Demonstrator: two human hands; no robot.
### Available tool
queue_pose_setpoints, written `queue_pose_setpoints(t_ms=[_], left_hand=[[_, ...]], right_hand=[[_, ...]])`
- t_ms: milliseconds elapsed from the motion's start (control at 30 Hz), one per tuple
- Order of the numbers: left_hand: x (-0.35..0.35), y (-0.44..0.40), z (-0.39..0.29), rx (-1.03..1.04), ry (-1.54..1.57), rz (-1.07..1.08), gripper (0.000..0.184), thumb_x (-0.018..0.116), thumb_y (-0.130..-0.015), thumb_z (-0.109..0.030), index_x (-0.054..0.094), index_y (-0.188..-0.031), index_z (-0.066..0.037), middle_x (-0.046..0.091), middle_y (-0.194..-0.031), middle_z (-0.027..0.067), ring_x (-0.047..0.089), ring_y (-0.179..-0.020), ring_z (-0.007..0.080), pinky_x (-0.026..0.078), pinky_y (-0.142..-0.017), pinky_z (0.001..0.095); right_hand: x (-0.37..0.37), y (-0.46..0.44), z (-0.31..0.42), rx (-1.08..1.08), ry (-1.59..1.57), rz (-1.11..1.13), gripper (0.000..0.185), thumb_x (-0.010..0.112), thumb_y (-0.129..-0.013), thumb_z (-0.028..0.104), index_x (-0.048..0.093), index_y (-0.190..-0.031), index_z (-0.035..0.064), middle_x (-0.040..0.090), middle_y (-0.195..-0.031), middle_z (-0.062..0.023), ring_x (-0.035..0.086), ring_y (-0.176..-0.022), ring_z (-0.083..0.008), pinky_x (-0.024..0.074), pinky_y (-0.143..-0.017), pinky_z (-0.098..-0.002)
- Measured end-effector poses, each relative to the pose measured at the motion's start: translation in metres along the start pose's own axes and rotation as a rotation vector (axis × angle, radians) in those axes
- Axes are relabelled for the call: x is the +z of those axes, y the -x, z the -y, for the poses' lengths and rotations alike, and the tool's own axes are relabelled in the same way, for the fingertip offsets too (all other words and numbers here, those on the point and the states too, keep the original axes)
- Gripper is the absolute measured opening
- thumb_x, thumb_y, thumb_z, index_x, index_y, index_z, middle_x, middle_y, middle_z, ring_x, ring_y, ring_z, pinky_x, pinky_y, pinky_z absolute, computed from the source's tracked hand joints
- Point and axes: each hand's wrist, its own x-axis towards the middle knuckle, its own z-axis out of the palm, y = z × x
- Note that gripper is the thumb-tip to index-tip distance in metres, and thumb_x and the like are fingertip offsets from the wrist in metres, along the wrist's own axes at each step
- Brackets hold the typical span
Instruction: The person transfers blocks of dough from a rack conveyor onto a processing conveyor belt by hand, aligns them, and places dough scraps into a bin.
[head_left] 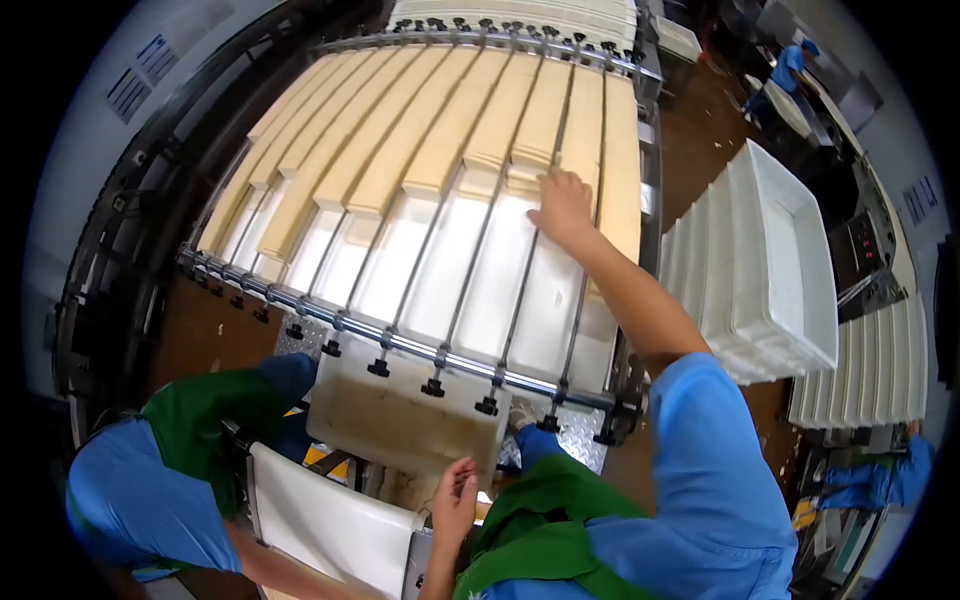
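At far left, a co-worker in blue and green (155,490) leans beside a white panel (330,515). Cream strips (455,130) lie lengthwise on the white, rod-divided table (488,300) ahead of you. Your left hand (455,497) hangs below its near edge, fingers loosely parted. Your right hand (566,207) is at a strip's near end, fingers bent; whether it pinches, I cannot tell. Rightward, white crates (750,260) stand nested.

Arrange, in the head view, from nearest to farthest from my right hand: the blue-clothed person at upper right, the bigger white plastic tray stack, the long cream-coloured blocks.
1. Long cream-coloured blocks: at your right hand.
2. Bigger white tray stack: right of the blocks.
3. Blue-clothed person: upper right background.
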Motion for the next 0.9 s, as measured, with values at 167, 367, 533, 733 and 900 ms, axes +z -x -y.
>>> queue_pose_setpoints(t_ms=[167,367,533,733,900], left_hand=[[-0.004,-0.007,-0.008,-0.029,0.037,-0.149,0.029,0.053,-0.092,-0.003,0.051,-0.121,0.001,0.060,-0.108,0.0072,0.056,-0.100,0.0125,0.044,-0.090,0.0256],[0.006,-0.016,-0.010,-0.039,0.009,-0.185,0.031,0.055,-0.092,-0.007,0.052,-0.122,-0.001,0.060,-0.108,0.0086,0.056,-0.098,0.0133,0.045,-0.087,0.0267],[0.025,-0.036,-0.030,-0.044,-0.013,-0.143,0.030,0.055,-0.092,-0.008,0.052,-0.121,-0.001,0.060,-0.107,0.0074,0.056,-0.097,0.0126,0.045,-0.086,0.0260],[0.038,-0.049,-0.039,-0.042,-0.017,-0.106,0.028,0.056,-0.092,-0.009,0.053,-0.118,0.000,0.061,-0.106,0.0068,0.056,-0.095,0.0116,0.045,-0.085,0.0251],[0.039,-0.046,-0.045,-0.050,-0.057,-0.159,0.027,0.057,-0.092,-0.012,0.054,-0.117,-0.001,0.061,-0.105,0.0065,0.056,-0.093,0.0114,0.046,-0.081,0.0261]], right_hand=[[0.010,-0.064,-0.046,0.271,0.016,-0.018,0.049,0.062,-0.080,0.031,0.052,-0.120,0.0051,0.048,-0.128,-0.0166,0.043,-0.120,-0.0325,0.0307,-0.100,-0.0474],[0.017,-0.073,-0.063,0.605,-0.167,0.060,0.060,0.057,-0.079,0.024,0.039,-0.129,-0.0039,0.045,-0.130,-0.0243,0.042,-0.121,-0.0377,0.0265,-0.103,-0.0498],[0.033,-0.071,-0.062,0.683,-0.309,0.043,0.063,0.055,-0.078,0.016,0.032,-0.132,-0.0061,0.046,-0.128,-0.0271,0.042,-0.121,-0.0409,0.0289,-0.103,-0.0512],[0.061,-0.069,-0.077,0.649,-0.801,0.024,0.081,0.056,-0.074,0.003,0.015,-0.143,-0.0045,0.018,-0.145,-0.0341,0.016,-0.139,-0.0412,0.0168,-0.114,-0.0402],[0.026,-0.072,-0.047,0.098,-0.012,0.281,0.080,0.031,-0.092,0.058,0.026,-0.142,-0.0038,0.014,-0.154,-0.0149,0.007,-0.143,-0.0323,0.0045,-0.114,-0.0510]])
